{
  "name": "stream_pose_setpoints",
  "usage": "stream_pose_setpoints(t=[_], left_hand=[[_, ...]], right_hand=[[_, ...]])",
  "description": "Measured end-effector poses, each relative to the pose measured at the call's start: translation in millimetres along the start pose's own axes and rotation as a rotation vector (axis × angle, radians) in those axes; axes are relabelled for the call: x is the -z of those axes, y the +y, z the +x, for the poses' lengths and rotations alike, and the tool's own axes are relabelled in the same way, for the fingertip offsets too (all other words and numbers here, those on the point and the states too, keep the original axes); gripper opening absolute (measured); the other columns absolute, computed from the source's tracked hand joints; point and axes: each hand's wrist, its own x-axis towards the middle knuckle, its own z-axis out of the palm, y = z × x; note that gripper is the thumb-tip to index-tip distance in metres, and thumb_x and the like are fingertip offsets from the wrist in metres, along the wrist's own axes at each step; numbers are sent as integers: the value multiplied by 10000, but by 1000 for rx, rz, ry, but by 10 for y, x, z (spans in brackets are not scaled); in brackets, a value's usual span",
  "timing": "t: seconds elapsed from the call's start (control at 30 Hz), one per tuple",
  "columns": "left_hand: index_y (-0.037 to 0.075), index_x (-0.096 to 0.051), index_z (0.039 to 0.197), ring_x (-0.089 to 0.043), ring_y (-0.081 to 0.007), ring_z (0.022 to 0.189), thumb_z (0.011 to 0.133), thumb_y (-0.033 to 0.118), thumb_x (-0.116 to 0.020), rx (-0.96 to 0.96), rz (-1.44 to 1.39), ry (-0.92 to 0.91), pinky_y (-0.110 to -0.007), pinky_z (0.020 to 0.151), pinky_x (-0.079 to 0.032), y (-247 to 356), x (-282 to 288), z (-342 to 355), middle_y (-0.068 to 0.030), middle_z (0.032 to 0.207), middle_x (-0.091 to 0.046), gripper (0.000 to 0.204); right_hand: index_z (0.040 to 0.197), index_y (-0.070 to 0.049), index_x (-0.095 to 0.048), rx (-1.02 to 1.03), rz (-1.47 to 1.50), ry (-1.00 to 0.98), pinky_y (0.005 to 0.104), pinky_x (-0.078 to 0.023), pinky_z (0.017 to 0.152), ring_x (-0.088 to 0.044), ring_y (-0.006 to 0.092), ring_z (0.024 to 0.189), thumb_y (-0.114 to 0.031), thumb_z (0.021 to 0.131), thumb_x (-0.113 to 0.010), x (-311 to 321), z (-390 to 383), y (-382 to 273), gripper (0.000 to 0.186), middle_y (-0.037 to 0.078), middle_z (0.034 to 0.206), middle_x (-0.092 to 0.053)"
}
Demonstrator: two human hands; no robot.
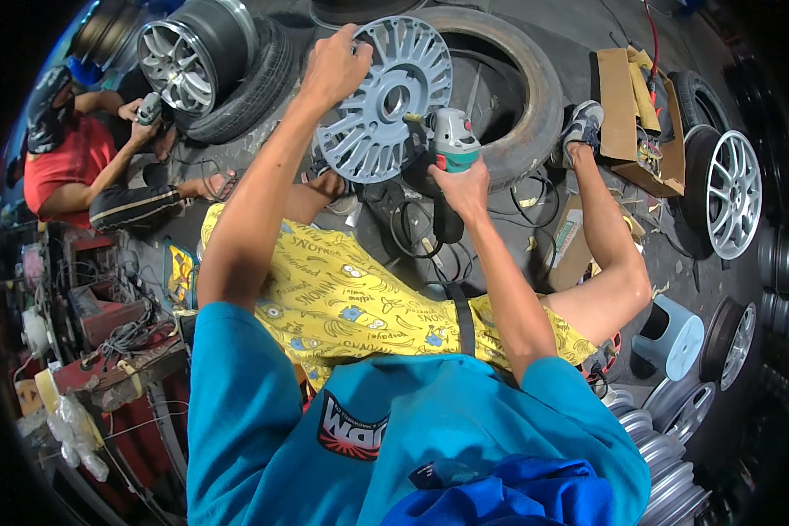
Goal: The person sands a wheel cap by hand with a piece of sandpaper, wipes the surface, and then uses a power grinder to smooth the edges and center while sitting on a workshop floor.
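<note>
My left hand [335,66] is closed over the upper left rim of a grey wheel face [395,67] with many slots and a round centre hole, holding it tilted up. My right hand [465,186] is wrapped round the body of an angle grinder [456,136] with a grey head and a teal and black body. From the grinder's head a small yellowish tip points left at the wheel face, close to its centre hole; whether it touches, I cannot tell. Behind the wheel a bare tyre [543,110] lies on the floor.
At the left a person in red [72,180] holds a power tool [148,110] by a silver wheel [180,66]. A cardboard box [618,105], another spoked wheel [735,195] and a light blue stool [679,337] stand right. Black cables [403,230] loop beneath the grinder.
</note>
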Motion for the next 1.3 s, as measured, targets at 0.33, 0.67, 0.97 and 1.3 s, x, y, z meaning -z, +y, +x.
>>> stream_pose_setpoints(t=[0.33, 0.67, 0.97, 1.3], left_hand=[[3, -674, 1181, -651, -498, 1034, 885, 278, -575, 100, 14, 29, -522, 956, -500, -335, 42, 54, -294, 1036, -706, 416], [-42, -684, 1017, -686, -466, 954, 904, 276, -524, 298, 2, 74, -492, 887, -502, -1184, 46, -149, -293, 917, -709, 374], [-150, -663, 1028, -677, -259, 853, 883, 225, -581, 810, -105, 105, -427, 725, -551, -1997, -182, -575, -191, 991, -700, 411], [62, -387, 1413, -624, -363, 1043, 1054, 316, -301, 1317, -1078, -35, -556, 830, -604, -665, -1226, -1945, -230, 1259, -541, 449]], right_hand=[[1141, 6, -653, -120, 433, -66, 312, -546, 812, -670, 143, 875, -127, 729, -848, 269, -144, 170, 474, 47, 1004, -713], [1092, -17, -652, -202, 506, 135, 303, -552, 702, -686, 156, 765, -108, 769, -822, 932, -200, 361, 375, 56, 924, -694], [1082, -20, -633, -255, 614, 158, 310, -545, 730, -685, 173, 776, -100, 774, -802, 887, -111, 628, 360, 63, 908, -691], [1075, -67, -631, -233, 544, 335, 320, -524, 770, -662, 175, 795, -169, 782, -790, 1204, -5, 547, 348, 40, 901, -668]])
